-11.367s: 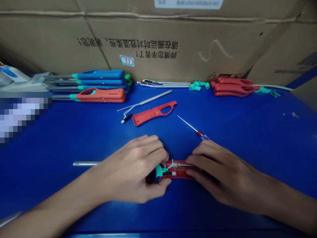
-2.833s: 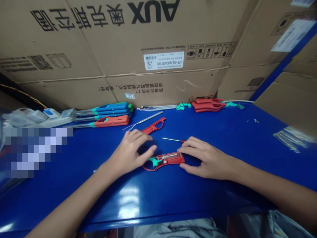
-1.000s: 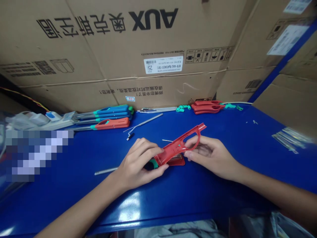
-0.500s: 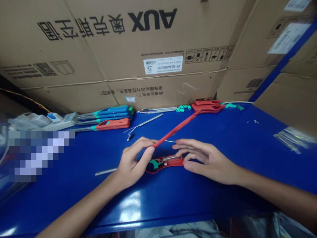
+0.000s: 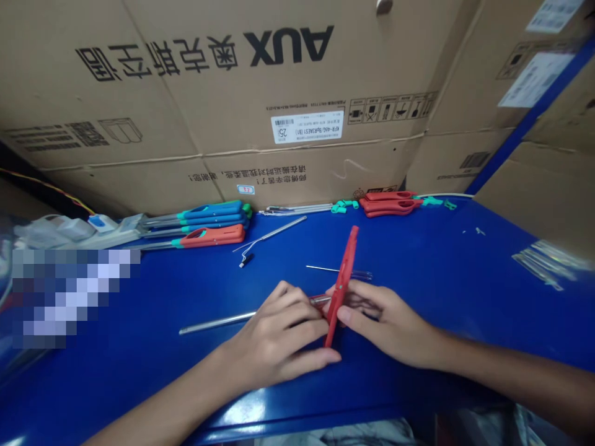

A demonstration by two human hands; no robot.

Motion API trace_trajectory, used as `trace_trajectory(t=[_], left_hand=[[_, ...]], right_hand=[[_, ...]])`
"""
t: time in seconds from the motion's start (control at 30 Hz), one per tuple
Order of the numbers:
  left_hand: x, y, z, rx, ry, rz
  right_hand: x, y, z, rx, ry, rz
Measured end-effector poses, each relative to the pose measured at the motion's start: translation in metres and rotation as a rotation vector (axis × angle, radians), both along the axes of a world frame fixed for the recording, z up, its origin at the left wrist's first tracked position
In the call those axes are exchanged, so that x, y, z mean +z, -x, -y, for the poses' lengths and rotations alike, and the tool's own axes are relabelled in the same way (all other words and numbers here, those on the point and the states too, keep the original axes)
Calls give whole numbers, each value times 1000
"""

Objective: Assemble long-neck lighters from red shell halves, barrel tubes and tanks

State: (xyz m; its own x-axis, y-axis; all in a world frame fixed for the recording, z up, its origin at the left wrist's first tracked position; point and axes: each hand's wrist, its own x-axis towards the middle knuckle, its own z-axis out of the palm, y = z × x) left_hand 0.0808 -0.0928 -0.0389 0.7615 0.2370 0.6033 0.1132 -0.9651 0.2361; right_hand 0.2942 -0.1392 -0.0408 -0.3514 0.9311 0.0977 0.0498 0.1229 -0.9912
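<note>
My right hand (image 5: 390, 316) is closed, its thumb and fingers pinching a red handle shell half (image 5: 344, 279) that stands steeply tilted above the table. My left hand (image 5: 279, 331) curls over an opened red gas lighter lying on the table and hides most of it; its thumb reaches near the lower end of the shell half. The lighter's long metal tube (image 5: 216, 322) sticks out to the left from beneath this hand. Just behind the shell half lies a thin screwdriver (image 5: 323, 269) with a clear handle.
Blue and red lighters (image 5: 214, 234) are stacked at the back left beside a power strip (image 5: 116, 229). Metal tubes with wires (image 5: 283, 228), green parts (image 5: 344, 205) and red shells (image 5: 390, 204) lie along the cardboard box (image 5: 223, 130). Clear packets (image 5: 539, 263) lie at the right.
The red shell half has swung from a slant in my left hand to a steep tilt in my right. My left hand has come down over the opened lighter.
</note>
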Motion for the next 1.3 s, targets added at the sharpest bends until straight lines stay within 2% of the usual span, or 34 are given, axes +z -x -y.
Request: trace_trajectory(t=[0.13, 0.23, 0.33, 0.43, 0.53, 0.63, 0.77, 0.83, 1.0, 1.07, 1.2, 1.3], left_hand=[[-1, -1, 1, -37, -2, -48], [-3, -1, -1, -38, 10, -32], [-3, 3, -9, -21, 40, 43], [1, 17, -28, 56, 119, 125], [3, 37, -50, 245, 190, 131], [5, 54, -63, 282, 236, 70], [7, 54, -57, 126, 232, -54], [7, 49, -50, 99, 225, -109], [6, 45, -44, 227, 117, -100], [6, 47, -46, 240, 104, -76], [10, 50, -50, 183, 219, -112], [16, 49, -49, 203, 298, -183]], right_hand=[[1, 4, 8, 109, -82, 185], [4, 2, 12, 71, -186, 380], [6, -5, 9, -27, -402, 466], [4, -13, 1, -184, -700, 511], [1, -20, -9, -212, -853, 569], [-3, -23, -15, -136, -851, 627], [-4, -25, -19, -77, -818, 679], [-4, -25, -20, -57, -799, 694], [-5, -25, -20, -28, -754, 742], [-5, -25, -19, -27, -755, 750], [-5, -24, -19, -10, -744, 775], [-9, -24, -19, -20, -721, 823]])
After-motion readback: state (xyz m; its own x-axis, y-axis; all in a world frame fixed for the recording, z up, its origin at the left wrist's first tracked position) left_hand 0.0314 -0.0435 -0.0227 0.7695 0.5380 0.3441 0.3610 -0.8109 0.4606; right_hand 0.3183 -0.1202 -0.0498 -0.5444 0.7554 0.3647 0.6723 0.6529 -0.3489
